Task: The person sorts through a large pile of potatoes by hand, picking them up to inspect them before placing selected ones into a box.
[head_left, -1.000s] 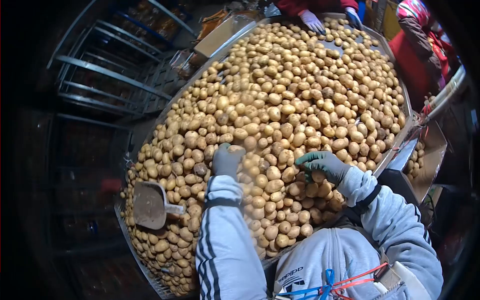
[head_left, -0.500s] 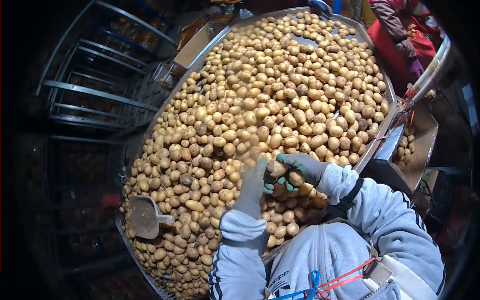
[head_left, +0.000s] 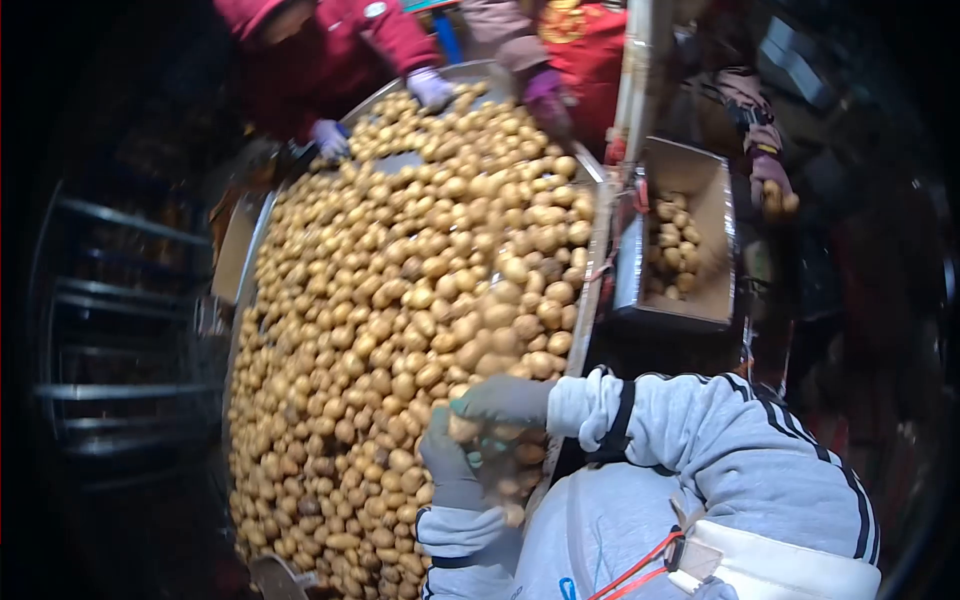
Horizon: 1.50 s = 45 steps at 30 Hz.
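Both my hands wear grey gloves with green fingertips and are close together over the near right part of a potato heap [head_left: 370,330]. My left hand [head_left: 450,455] curls around the left side of a few potatoes [head_left: 463,428]. From the right, my right hand [head_left: 505,405] closes over the same potatoes. Motion blur smears the fingers, and the gloves partly hide what they hold. Loose potatoes lie just below and beyond both hands. At the bottom left, a scoop [head_left: 275,577] rests on the heap, cut off by the frame edge.
A metal-rimmed table [head_left: 597,240] holds the heap. To its right stands a cardboard box [head_left: 712,225] with potatoes inside. Across the table, a person in red [head_left: 330,60] reaches in with gloved hands. Another person's purple glove [head_left: 545,95] is nearby. Metal racks [head_left: 130,390] stand left.
The view has swung to the right, bringing the cardboard box and more co-workers into sight. My hands stay together around potatoes. The scoop now sits lower in the picture.
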Each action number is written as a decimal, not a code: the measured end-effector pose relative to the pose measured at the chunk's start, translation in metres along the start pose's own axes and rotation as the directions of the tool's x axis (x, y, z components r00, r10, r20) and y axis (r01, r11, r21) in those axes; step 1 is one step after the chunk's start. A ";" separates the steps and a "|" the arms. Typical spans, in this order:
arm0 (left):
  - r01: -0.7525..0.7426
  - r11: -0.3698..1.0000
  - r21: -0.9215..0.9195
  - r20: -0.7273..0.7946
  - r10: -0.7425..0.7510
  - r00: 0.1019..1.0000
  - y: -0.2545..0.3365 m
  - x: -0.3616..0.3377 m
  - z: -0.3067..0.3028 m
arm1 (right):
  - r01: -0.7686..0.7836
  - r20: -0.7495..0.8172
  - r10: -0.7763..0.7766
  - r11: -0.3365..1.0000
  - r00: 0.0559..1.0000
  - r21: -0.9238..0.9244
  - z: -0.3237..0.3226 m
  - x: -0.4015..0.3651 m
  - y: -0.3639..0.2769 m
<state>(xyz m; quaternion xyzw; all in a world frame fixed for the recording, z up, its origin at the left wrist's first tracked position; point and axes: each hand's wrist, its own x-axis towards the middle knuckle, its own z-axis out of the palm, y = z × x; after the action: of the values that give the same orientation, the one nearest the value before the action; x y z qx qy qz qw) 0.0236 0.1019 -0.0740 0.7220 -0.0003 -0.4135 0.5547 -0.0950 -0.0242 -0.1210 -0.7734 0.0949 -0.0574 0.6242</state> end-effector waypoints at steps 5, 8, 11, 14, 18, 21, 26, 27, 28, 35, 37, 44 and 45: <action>-0.094 0.995 -0.039 0.114 0.098 0.989 -0.005 0.001 0.042 | -0.165 -0.084 0.196 0.944 0.977 0.284 -0.026 -0.035 -0.001; -0.118 0.986 0.116 0.168 0.098 0.981 0.018 -0.007 0.054 | 0.158 -0.322 -0.258 0.939 0.911 -0.305 -0.041 -0.063 0.032; -0.553 0.675 0.489 0.280 0.478 0.832 -0.004 0.060 0.009 | -0.104 -0.334 0.274 0.888 0.902 0.448 -0.080 -0.120 -0.008; -0.503 0.130 0.854 0.392 0.475 0.788 0.000 0.085 -0.014 | -0.123 -0.290 0.561 0.584 0.775 0.803 -0.109 -0.178 -0.037; -0.441 -0.121 0.889 0.436 0.516 0.737 -0.038 0.093 -0.025 | -0.045 -0.436 0.599 0.621 0.672 0.783 -0.119 -0.249 -0.022; -0.422 -0.133 0.897 0.427 0.508 0.748 -0.039 0.091 -0.025 | 0.052 -0.597 0.549 0.709 0.586 0.703 -0.109 -0.309 -0.001; -0.390 -0.205 0.898 0.437 0.519 0.734 -0.045 0.098 -0.028 | 0.136 -0.708 0.647 0.704 0.282 0.697 -0.097 -0.422 0.008; -0.398 -0.207 0.894 0.445 0.514 0.733 -0.044 0.099 -0.029 | 0.184 -0.702 0.691 0.678 0.170 0.712 -0.094 -0.445 0.013; -0.398 -0.209 0.893 0.447 0.509 0.736 -0.044 0.099 -0.030 | 0.235 -0.681 0.730 0.653 0.059 0.720 -0.089 -0.463 0.017; -0.414 -0.238 0.879 0.476 0.490 0.730 -0.045 0.106 -0.034 | 0.178 -0.631 0.745 0.665 -0.216 0.725 -0.073 -0.542 0.036; -0.420 -0.226 0.879 0.475 0.488 0.732 -0.045 0.105 -0.031 | 0.130 -0.599 0.765 0.636 -0.236 0.761 -0.066 -0.565 0.055; -0.448 -0.239 0.862 0.502 0.523 0.689 -0.048 0.108 -0.037 | -0.041 -0.464 0.772 0.498 -0.434 0.866 -0.083 -0.567 0.069; -0.457 -0.235 0.858 0.508 0.520 0.687 -0.047 0.107 -0.037 | -0.035 -0.500 0.780 0.527 -0.377 0.849 -0.092 -0.553 0.065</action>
<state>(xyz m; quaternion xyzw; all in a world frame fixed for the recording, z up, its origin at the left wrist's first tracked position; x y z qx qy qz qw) 0.0950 0.1006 -0.1742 0.8327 -0.5532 -0.0192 0.0159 -0.6584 -0.0041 -0.1484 -0.1408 0.8003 -0.3529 0.4638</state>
